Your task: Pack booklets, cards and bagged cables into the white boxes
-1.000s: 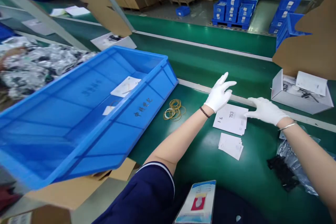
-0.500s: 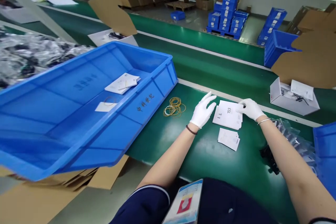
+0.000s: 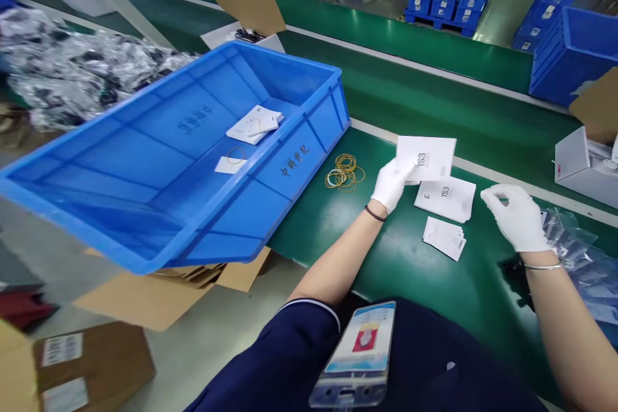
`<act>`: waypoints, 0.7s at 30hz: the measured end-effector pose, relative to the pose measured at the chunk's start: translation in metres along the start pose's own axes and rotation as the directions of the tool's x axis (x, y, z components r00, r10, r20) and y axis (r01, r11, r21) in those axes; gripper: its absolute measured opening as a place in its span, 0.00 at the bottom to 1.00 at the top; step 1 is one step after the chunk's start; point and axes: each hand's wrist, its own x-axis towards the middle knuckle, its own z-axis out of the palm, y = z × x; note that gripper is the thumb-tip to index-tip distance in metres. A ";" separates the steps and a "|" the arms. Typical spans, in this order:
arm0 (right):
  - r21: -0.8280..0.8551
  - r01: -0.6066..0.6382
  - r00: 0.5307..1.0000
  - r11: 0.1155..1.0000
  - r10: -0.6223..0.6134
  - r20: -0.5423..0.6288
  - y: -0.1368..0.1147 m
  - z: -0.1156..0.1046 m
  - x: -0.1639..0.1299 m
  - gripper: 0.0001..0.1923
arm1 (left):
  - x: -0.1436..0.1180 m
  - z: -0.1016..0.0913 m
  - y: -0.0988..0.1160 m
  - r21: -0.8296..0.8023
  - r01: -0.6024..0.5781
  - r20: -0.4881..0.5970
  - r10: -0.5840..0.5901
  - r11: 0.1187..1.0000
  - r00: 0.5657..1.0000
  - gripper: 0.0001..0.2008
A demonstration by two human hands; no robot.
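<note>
"TS3" is showing on the lifted booklet [image 3: 427, 158] and on the stack [image 3: 445, 199] lying on the belt [image 3: 415, 283]; characters on the blue crate [image 3: 295, 161] are reading "中科世纪".

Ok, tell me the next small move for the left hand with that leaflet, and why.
Probably carry it left toward the blue bin. The left hand pinches one white leaflet raised clear of the stack on the green table, and similar leaflets already lie in the bin. The right hand hangs empty over the table.

bright even overhead light, soft shadows, mild sheen on green belt [image 3: 425, 309], wide-angle bending at edges, sharp.
</note>
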 end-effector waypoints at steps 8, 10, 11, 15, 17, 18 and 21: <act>-0.305 0.297 0.877 0.905 -0.132 0.462 -0.022 0.022 -0.058 0.22 | -0.006 -0.010 0.000 -0.145 -0.066 -0.070 0.056 0.987 0.996 0.19; -0.405 0.141 0.931 0.903 0.019 0.365 -0.021 0.029 -0.073 0.32 | -0.007 -0.011 0.001 -0.112 -0.087 -0.088 0.077 0.990 0.993 0.17; -0.399 0.049 0.940 0.916 0.093 0.329 -0.016 0.032 -0.078 0.35 | -0.008 -0.012 0.001 -0.096 -0.098 -0.098 0.088 0.991 0.991 0.16; -0.148 -0.270 0.889 0.951 0.306 0.342 0.011 0.035 -0.085 0.36 | -0.012 -0.011 0.002 -0.078 -0.126 -0.080 0.120 0.989 0.990 0.12; -0.053 -0.335 0.865 0.941 0.329 0.379 0.020 0.032 -0.083 0.33 | -0.014 -0.009 0.002 -0.092 -0.107 -0.049 0.103 0.990 0.994 0.11; -0.031 -0.341 0.862 0.940 0.326 0.388 0.022 0.031 -0.083 0.31 | -0.015 -0.009 0.002 -0.095 -0.099 -0.037 0.096 0.990 0.995 0.10; -0.078 -0.273 0.886 0.959 0.282 0.367 0.022 0.031 -0.082 0.32 | -0.016 -0.007 0.002 -0.092 -0.089 -0.033 0.086 0.992 0.996 0.13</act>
